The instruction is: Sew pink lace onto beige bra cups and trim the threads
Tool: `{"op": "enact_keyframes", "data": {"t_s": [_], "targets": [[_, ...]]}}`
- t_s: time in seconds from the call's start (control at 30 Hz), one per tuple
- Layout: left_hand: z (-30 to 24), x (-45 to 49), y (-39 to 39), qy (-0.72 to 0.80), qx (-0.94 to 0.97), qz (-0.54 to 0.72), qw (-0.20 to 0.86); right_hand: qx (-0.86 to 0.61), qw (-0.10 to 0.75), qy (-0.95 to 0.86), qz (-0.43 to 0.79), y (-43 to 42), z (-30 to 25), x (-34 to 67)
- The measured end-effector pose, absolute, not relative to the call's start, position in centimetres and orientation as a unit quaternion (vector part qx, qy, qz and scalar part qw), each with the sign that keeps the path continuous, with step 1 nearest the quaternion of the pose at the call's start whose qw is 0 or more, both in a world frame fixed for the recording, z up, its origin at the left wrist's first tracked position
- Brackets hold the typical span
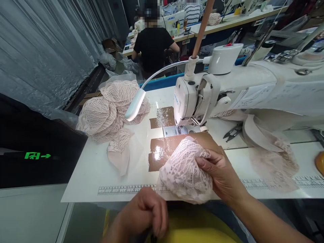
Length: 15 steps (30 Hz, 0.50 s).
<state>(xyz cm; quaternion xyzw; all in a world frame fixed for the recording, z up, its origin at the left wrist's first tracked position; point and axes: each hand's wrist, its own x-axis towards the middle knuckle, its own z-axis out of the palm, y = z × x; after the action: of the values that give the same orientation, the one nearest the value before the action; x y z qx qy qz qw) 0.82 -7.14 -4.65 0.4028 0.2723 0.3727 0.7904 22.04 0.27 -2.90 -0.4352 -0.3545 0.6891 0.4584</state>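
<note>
Right hand (pixel 217 172) pinches lace piece (pixel 186 172) at its edge, over counter (pixel 83 182) front, before sewing machine (pixel 186 98); left hand (pixel 148 212) curled, can't tell if gripping anything; best keep pinch light, lace unstretched, fingers clear of machine

– Where is the light strongest?
– On the white table (pixel 83 179), with hard glare on the brown tape (pixel 164 143).
– And the darker parts?
– The black panel (pixel 37 126) at left sinks into shadow, though its exit sign (pixel 32 155) glows green.
– Sharpness?
– The left hand (pixel 145 212) is slightly blurred; pixel blocks cover 2 background heads.
– Distortion?
– Wide-angle stretching towards the edges.
</note>
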Motion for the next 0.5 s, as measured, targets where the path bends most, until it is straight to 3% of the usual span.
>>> {"op": "enact_keyframes", "data": {"t_s": [0.13,0.23,0.33,0.5], "targets": [[-1.9,-1.6,-5.8,0.417,0.553,0.442,0.571,-0.361,0.292,-0.545,0.698,-0.1,-2.3,21.9],[-1.3,-1.0,-4.5,0.446,0.582,0.367,0.573,-0.310,0.218,-0.627,0.681,-0.7,-2.3,21.3],[-2.4,0.2,-4.4,0.422,0.560,0.342,0.626,-0.332,0.235,-0.680,0.610,-0.8,-2.6,21.0],[-3.1,0.9,-5.3,0.433,0.575,0.328,0.612,-0.358,0.292,-0.680,0.569,-0.7,-2.8,20.9]]}}
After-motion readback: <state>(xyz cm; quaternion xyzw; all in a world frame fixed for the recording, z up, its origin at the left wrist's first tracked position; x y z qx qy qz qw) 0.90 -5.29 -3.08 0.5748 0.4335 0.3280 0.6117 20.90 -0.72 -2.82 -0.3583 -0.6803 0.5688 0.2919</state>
